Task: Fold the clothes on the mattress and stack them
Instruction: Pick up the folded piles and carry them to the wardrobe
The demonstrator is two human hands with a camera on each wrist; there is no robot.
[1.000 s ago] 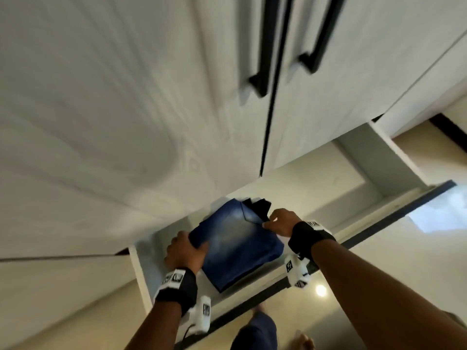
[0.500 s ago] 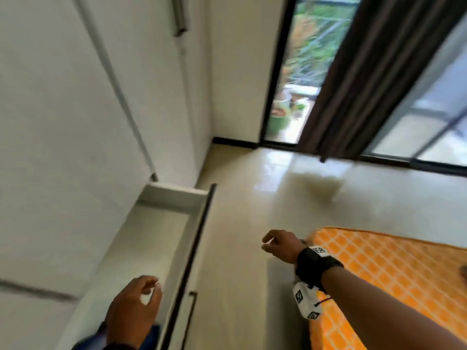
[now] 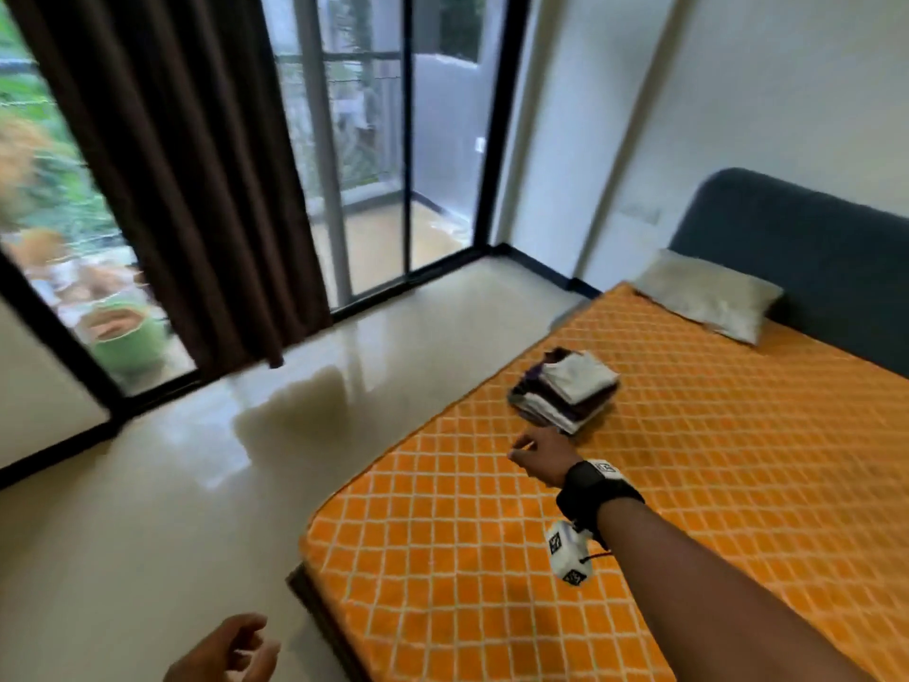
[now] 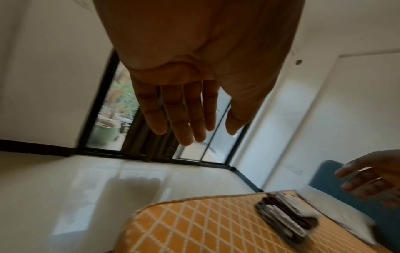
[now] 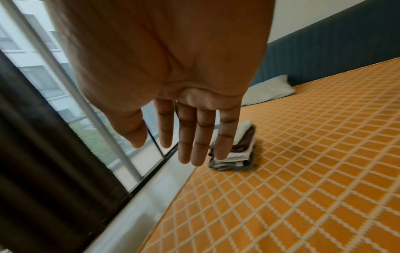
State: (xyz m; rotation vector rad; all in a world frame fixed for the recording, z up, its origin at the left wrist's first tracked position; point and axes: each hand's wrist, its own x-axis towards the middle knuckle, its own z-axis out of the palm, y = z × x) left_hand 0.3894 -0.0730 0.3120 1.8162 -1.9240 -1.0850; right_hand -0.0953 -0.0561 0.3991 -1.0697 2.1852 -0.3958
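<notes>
A stack of folded clothes [image 3: 565,390], white, grey and dark purple, lies near the left edge of the orange quilted mattress [image 3: 688,484]. My right hand [image 3: 538,457] hovers just in front of the stack, fingers relaxed, holding nothing. My left hand [image 3: 226,654] is low at the bottom of the head view, over the floor, loosely open. In the left wrist view the left hand [image 4: 186,119] has straight fingers and the stack [image 4: 285,217] lies beyond it. In the right wrist view the right hand [image 5: 188,137] is spread, with the stack [image 5: 236,154] partly behind its fingers.
A grey pillow [image 3: 708,295] lies at the mattress head against a dark blue headboard [image 3: 806,253]. Glossy pale floor [image 3: 196,484] runs left of the bed. A brown curtain [image 3: 172,164] hangs before the glass sliding doors [image 3: 374,164].
Both hands let go of the folded blue jeans in the wardrobe drawer. The view swung right from the wardrobe to the bed, and the right hand now reaches near the folded stack.
</notes>
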